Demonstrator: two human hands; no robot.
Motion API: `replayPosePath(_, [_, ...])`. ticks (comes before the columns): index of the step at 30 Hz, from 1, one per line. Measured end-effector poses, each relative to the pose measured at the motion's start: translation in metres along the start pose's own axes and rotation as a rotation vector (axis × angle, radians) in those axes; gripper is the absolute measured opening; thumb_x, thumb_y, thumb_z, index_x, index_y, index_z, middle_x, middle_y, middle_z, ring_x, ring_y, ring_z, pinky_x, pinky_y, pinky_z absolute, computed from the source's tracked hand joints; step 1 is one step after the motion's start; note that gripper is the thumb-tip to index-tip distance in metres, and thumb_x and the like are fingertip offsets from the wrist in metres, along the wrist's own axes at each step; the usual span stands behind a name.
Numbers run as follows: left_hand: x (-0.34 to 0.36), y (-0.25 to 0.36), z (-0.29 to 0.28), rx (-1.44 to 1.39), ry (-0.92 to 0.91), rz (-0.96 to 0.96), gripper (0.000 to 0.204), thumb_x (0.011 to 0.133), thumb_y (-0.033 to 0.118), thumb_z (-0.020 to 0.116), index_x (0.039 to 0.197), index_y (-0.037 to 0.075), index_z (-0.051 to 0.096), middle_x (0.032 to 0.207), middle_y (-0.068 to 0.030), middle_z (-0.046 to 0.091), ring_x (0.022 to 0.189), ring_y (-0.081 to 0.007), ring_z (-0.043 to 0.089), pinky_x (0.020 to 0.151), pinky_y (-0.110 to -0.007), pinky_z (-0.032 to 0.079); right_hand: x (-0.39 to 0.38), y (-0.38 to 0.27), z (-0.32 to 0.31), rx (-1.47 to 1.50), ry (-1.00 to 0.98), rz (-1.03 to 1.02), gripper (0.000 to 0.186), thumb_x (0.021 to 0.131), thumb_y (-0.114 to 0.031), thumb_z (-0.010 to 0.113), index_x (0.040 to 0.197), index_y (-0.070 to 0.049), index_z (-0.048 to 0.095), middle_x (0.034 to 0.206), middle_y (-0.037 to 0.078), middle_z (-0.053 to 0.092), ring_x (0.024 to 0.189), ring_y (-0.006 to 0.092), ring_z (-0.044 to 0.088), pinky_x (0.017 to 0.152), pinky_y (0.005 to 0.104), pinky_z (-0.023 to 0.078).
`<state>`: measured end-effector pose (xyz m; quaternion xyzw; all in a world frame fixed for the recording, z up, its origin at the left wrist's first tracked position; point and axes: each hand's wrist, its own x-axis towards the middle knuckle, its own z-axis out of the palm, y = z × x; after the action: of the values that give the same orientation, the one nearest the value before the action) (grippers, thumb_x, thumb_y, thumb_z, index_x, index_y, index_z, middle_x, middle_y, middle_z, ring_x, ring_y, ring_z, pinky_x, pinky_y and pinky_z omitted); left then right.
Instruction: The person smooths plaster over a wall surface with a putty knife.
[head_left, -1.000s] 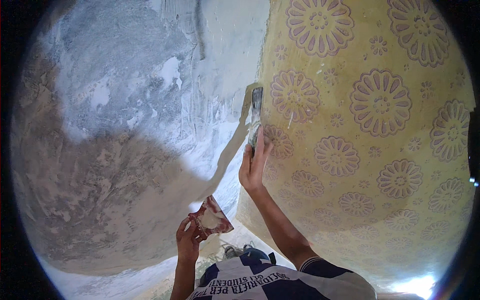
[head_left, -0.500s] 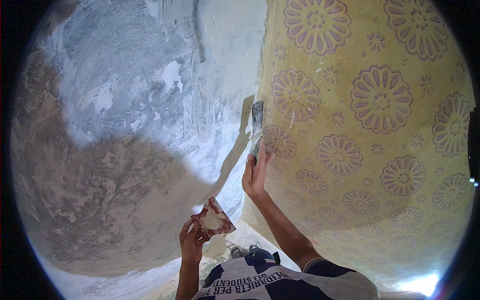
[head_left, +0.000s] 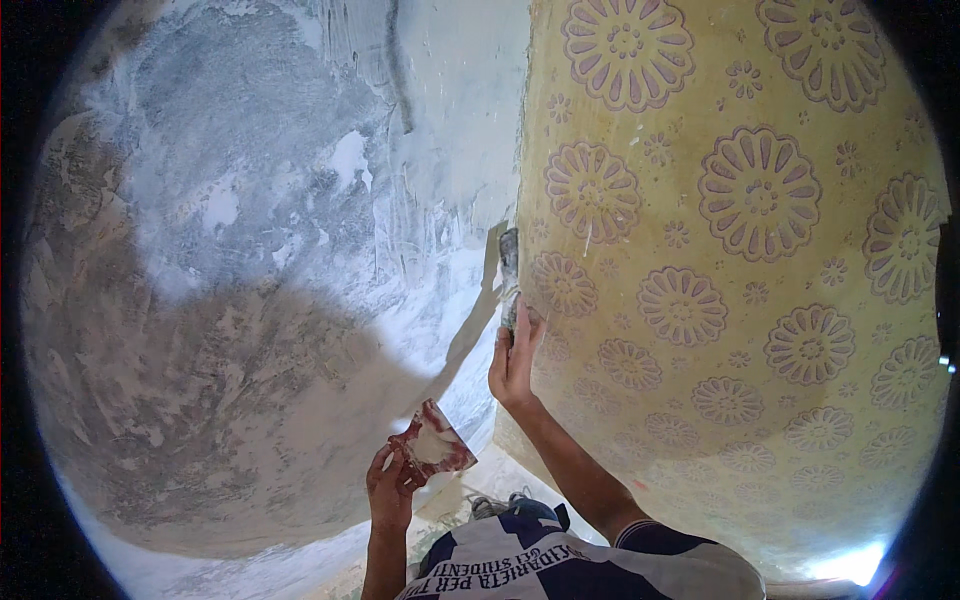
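Observation:
My right hand (head_left: 514, 362) grips a putty knife (head_left: 510, 262) with a plaster-smeared blade, held up at the corner where two walls meet. The blade lies close along the plastered wall (head_left: 420, 250) on the left; whether its edge touches is hard to see. Lower and to the left, my left hand (head_left: 390, 486) is closed on a broad reddish scraper (head_left: 464, 456). A pale lump of filler (head_left: 434, 442) covers the middle of that scraper's face. Part of the putty knife's handle is hidden by my right fingers.
The wall on the right (head_left: 640, 390) is yellow with purple flower patterns. Grey and white patches mark the left wall, along with a dark vertical streak (head_left: 398, 70). My shadow falls across its lower part. A bright light (head_left: 855, 565) shines at the lower right.
My right hand and the putty knife have moved down along the corner. My left hand with the scraper has shifted slightly to the right.

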<state>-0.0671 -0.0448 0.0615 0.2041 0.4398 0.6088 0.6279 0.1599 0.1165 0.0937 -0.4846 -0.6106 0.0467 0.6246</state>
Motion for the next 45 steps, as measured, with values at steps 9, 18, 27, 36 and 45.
replayPosePath(9, [0.001,0.000,0.003,0.041,0.020,-0.038,0.025,0.100,0.018,0.058,0.120,0.003,0.058,0.093,-0.0046,0.067,0.071,-0.0138,0.066,0.060,-0.030,0.055,0.048,-0.023,0.004,0.012,0.034,-0.062,0.057,0.097,0.002,0.041,0.152,0.003,0.025,0.121,0.027,0.036,0.108,0.0359,0.038,0.102,0.0451,0.031])
replayPosePath(18, [0.002,-0.001,-0.007,0.065,-0.016,-0.044,0.029,0.099,0.019,0.058,0.122,0.002,0.059,0.095,-0.0022,0.068,0.073,-0.0116,0.065,0.063,-0.030,0.057,-0.002,-0.002,-0.002,0.009,0.075,-0.078,0.049,0.100,-0.004,0.040,0.147,0.008,0.030,0.138,0.031,0.040,0.118,0.0430,0.039,0.108,0.0504,0.025])
replayPosePath(27, [0.005,-0.007,-0.011,0.026,-0.056,-0.023,0.030,0.100,0.019,0.056,0.124,0.002,0.059,0.100,-0.0050,0.069,0.080,-0.0142,0.068,0.071,-0.035,0.060,0.068,-0.039,-0.005,0.095,0.056,-0.090,0.050,0.102,-0.007,0.037,0.148,0.009,0.026,0.142,0.031,0.038,0.120,0.0439,0.038,0.110,0.0520,0.022])
replayPosePath(36, [0.003,-0.002,-0.005,-0.035,-0.020,-0.034,0.023,0.099,0.013,0.056,0.121,0.003,0.057,0.099,-0.0103,0.071,0.079,-0.0195,0.071,0.066,-0.034,0.060,0.013,-0.014,-0.007,0.011,0.010,-0.082,0.051,0.098,-0.001,0.041,0.147,0.007,0.029,0.129,0.030,0.041,0.116,0.0394,0.040,0.105,0.0495,0.030])
replayPosePath(45, [0.006,-0.001,-0.007,0.039,-0.041,-0.035,0.028,0.100,0.019,0.056,0.123,0.002,0.058,0.102,-0.0065,0.069,0.080,-0.0153,0.068,0.071,-0.034,0.060,0.073,-0.048,-0.018,0.069,0.085,-0.095,0.051,0.098,-0.001,0.041,0.148,0.007,0.030,0.124,0.028,0.041,0.109,0.0382,0.039,0.106,0.0460,0.027])
